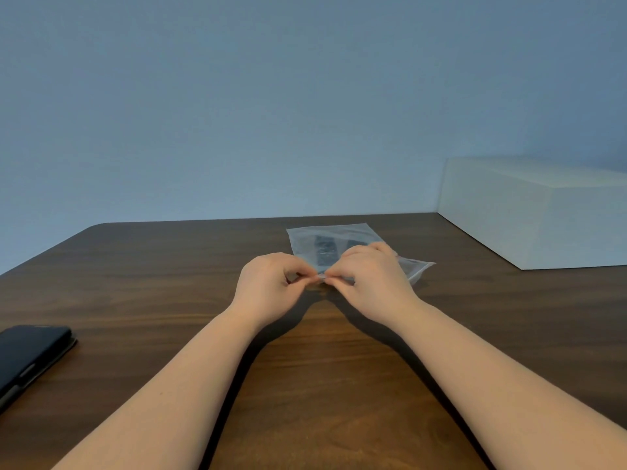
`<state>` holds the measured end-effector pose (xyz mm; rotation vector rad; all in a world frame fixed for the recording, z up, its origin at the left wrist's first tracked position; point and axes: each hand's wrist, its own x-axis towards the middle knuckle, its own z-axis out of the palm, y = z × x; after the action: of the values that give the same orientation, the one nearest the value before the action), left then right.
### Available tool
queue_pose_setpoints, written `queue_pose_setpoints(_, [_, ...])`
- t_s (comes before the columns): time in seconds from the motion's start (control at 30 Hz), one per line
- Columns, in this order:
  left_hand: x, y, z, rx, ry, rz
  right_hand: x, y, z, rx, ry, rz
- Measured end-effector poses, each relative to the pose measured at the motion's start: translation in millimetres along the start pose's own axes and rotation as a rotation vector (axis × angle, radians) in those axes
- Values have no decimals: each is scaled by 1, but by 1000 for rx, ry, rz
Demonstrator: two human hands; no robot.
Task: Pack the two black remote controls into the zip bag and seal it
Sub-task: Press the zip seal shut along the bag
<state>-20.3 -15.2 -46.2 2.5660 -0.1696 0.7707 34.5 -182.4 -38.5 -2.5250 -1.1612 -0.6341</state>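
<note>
A clear zip bag (305, 237) lies flat on the dark wooden table (135, 266), a little right of centre. Two black remote controls show through the plastic: one (325, 252) plainly, the other (356, 243) mostly hidden behind my right hand. My left hand (268, 283) and my right hand (369, 279) meet at the bag's near edge, thumb and fingertips of each pinched on the plastic strip there. The pinch points almost touch each other. The bag's near right corner (422, 268) sticks out past my right hand.
A black phone in a case (30, 354) lies at the table's left front. A large white box (543, 212) stands at the back right, close to the bag. A plain blue-grey wall rises behind the table's far edge.
</note>
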Motion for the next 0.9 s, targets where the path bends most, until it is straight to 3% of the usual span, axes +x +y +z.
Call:
queue_pose_setpoints(0.4, [0, 1, 0, -35, -57, -25, 1, -7, 7, -132, 34, -80])
queue_pose_setpoints(0.9, [0, 2, -1, 92, -56, -40, -6, -2, 12, -293, 114, -113])
